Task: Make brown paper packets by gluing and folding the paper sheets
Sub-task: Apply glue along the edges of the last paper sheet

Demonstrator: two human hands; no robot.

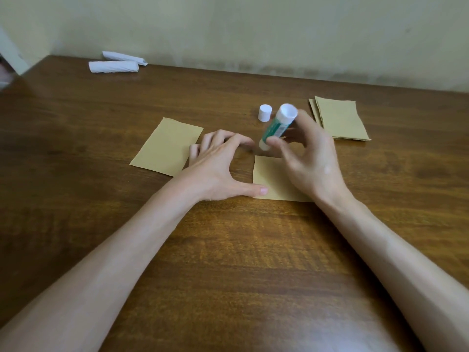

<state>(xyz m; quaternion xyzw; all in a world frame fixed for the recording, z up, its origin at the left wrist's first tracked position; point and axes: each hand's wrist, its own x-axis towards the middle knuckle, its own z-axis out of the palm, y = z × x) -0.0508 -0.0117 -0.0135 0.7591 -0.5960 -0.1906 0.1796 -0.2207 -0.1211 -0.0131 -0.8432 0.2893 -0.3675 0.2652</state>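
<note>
Single view from a camera worn on the person's head, looking forward and down across a wooden table [228,250]. The table fills most of the frame, and a pale wall [253,29] runs along the top. The table's far edge slants, lower at the right. Both bare forearms enter from the lower corners and converge just above the centre. There the left hand [215,166] and the right hand [312,163], which grips a glue stick [276,125], sit near the lens and look large. Farther off, white folded papers [116,63] lie at upper left, and a stack of brown sheets [340,118] lies right of centre.
</note>
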